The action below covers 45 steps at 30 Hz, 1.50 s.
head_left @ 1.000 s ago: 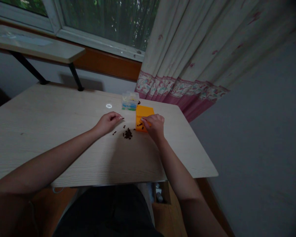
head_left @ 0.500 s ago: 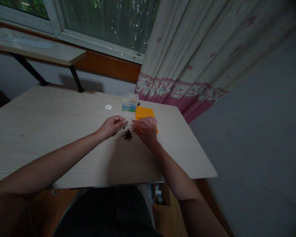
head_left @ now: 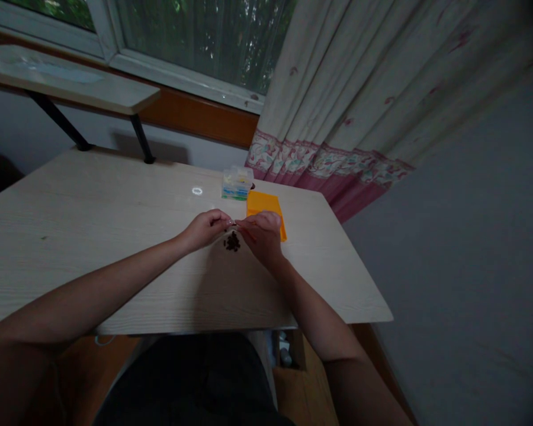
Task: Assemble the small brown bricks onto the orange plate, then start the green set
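My left hand (head_left: pixel 209 229) is closed in a pinch, its fingertips on a small dark brown piece that barely shows. Meeting it tip to tip, my right hand (head_left: pixel 262 234) also has its fingers closed; what they hold is too small to make out. Just below the fingertips, a little pile of dark brown pieces (head_left: pixel 232 242) lies on the table. An orange tray-like box (head_left: pixel 265 202) sits behind my right hand, which covers part of it.
Behind the hands, a clear plastic case (head_left: pixel 237 183) with blue and green contents stands on the pale wooden table (head_left: pixel 128 219). A raised shelf (head_left: pixel 93 89) on black legs is at the back left. A curtain (head_left: pixel 333 130) hangs beyond the right rear edge.
My hands have come together, so the fingertips that were slightly apart now meet. The brown piece at my left fingertips is now mostly hidden. The view has shifted slightly.
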Tool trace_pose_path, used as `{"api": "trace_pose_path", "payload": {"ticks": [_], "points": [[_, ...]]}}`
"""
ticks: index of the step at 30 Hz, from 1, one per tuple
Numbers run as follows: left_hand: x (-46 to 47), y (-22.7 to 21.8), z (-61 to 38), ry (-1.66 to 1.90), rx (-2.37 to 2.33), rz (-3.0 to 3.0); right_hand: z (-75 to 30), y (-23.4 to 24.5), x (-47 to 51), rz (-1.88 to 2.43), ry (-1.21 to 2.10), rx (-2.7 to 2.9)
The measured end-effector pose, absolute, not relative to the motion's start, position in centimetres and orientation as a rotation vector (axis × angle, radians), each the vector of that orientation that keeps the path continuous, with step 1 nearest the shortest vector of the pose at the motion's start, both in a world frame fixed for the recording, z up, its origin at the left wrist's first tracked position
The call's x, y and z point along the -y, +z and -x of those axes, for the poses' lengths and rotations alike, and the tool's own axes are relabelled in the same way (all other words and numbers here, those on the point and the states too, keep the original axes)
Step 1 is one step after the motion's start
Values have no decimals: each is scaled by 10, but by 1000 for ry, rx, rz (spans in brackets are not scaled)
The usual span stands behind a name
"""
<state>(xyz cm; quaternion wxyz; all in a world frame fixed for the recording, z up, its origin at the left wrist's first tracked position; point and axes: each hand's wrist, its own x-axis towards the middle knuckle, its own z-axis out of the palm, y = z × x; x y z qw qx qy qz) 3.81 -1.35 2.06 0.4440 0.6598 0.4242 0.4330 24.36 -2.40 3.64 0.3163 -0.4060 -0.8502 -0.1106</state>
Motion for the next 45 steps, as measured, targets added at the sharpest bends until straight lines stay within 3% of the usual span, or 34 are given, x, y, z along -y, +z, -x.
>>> {"api": "trace_pose_path", "payload": {"ticks": [21,34,45], "points": [[11,19,-35,1102,-1046,-1698,-246,39,24,974,-309,2239],[-5,16,-9,1207,-1203,-2055,-274,45,11,1177,-394,2111],[-11,-1,-1,964,-1145,-2391,-295,40,-6,1217,-465,1954]]}}
